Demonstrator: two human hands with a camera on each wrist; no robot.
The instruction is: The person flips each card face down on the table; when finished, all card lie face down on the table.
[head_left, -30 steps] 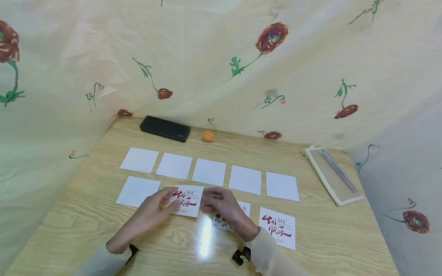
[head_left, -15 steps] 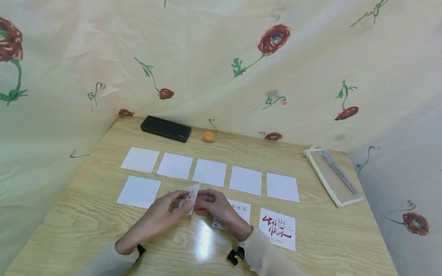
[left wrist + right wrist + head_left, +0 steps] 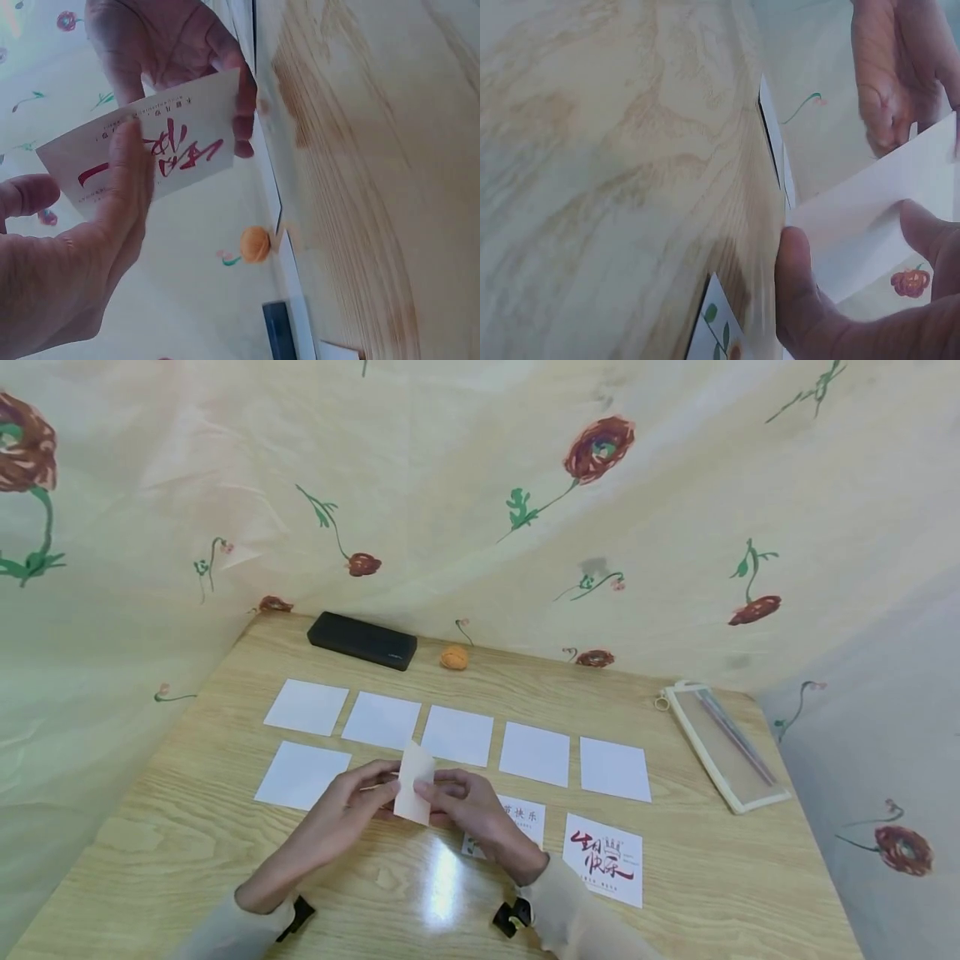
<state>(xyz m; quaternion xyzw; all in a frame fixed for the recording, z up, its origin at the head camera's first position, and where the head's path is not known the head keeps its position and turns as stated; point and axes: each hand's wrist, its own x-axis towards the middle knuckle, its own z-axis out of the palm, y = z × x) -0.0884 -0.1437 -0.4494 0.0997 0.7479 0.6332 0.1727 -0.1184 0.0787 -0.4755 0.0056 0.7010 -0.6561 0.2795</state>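
Observation:
A white card [image 3: 415,783] stands tilted between the two hands above the table, its blank side facing the head camera. Red lettering covers the card's other face [image 3: 169,146] in the left wrist view. The left hand [image 3: 347,808] holds the card near its left edge, a finger lying across the printed face. At the other side the right hand [image 3: 480,810] pinches the card, thumb on the blank face. Partly hidden behind the right hand lies a printed card [image 3: 525,814], and a birthday card [image 3: 603,860] with red lettering lies to its right.
Several blank white cards make a row across the wooden table [image 3: 187,793]; another blank card [image 3: 302,775] lies left of the hands. Toward the back are a black case [image 3: 362,640] and an orange ball-like object [image 3: 453,657]. A zippered pouch [image 3: 723,747] lies at right.
The card, held flat with its red print facing up, has been lifted and turned so its blank side faces the head camera. The right hand has come onto it.

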